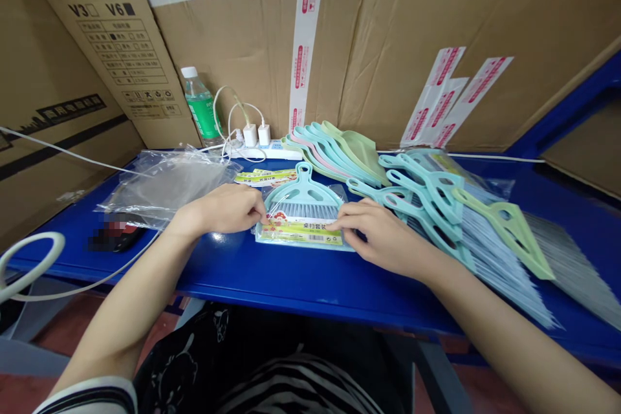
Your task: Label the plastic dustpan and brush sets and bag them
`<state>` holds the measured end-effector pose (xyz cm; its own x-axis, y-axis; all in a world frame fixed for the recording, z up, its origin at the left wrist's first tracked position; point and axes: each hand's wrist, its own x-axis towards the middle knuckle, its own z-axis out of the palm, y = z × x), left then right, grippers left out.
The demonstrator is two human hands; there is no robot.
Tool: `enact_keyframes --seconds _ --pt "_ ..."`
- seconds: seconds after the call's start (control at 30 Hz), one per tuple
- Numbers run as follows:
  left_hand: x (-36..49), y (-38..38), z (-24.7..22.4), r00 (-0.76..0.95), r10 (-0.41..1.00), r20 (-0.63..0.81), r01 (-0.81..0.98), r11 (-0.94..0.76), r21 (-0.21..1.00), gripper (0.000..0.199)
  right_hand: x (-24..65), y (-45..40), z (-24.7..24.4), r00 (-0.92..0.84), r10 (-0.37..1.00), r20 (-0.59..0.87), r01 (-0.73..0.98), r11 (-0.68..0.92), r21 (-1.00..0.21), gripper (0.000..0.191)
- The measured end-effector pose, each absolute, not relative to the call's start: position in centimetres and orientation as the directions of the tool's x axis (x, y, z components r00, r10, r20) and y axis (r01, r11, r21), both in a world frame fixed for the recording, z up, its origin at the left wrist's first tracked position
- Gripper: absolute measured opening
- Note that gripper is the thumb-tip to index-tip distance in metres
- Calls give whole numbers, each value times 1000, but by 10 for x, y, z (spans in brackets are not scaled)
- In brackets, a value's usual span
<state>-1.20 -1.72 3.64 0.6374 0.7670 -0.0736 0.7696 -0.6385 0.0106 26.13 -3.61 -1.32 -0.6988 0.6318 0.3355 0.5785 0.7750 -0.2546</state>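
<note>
A dustpan and brush set in a clear bag (303,220) lies flat on the blue table (252,278), with a pale turquoise dustpan and a paper label inside. My left hand (226,210) pinches the bag's left edge. My right hand (383,236) has its fingertips curled over the bag's right side. Beyond it, pastel dustpans (339,152) lie fanned in an overlapping row. Turquoise hand brushes (427,200) and a pale green one (507,229) are heaped at my right hand. Paper labels (264,177) lie just behind the bag.
Loose clear plastic bags (165,184) and a blurred phone (116,236) lie to the left. Behind stand a power strip (264,152) with chargers and a green-labelled water bottle (200,103). Taped cardboard boxes (252,32) form the back wall.
</note>
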Motion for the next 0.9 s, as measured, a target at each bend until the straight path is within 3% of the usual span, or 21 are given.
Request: enact_keyframes --seconds 0.1,0.3,0.4,0.5,0.73,0.9 --pt "-6 -19 36 619 782 -75 784 -621 -4 37 261 -36 -13 -695 633 342 574 774 -266 32" --pt "9 -27 29 728 685 -10 676 -720 -155 30 258 -38 -14 -696 613 375 569 789 -233 23" --pt "17 -31 23 824 566 -6 562 -819 -116 24 257 -39 -15 -701 595 394 568 799 -197 19" --pt "21 -33 19 877 480 -28 477 -876 -64 33 256 -38 -16 -715 570 405 555 815 -167 14" --pt "20 -32 19 884 464 -56 462 -886 -43 39 258 -37 -19 -795 464 391 456 882 -121 26" --pt "19 -31 18 888 458 -50 457 -889 -27 38 260 -36 -16 -820 461 339 447 886 -125 29"
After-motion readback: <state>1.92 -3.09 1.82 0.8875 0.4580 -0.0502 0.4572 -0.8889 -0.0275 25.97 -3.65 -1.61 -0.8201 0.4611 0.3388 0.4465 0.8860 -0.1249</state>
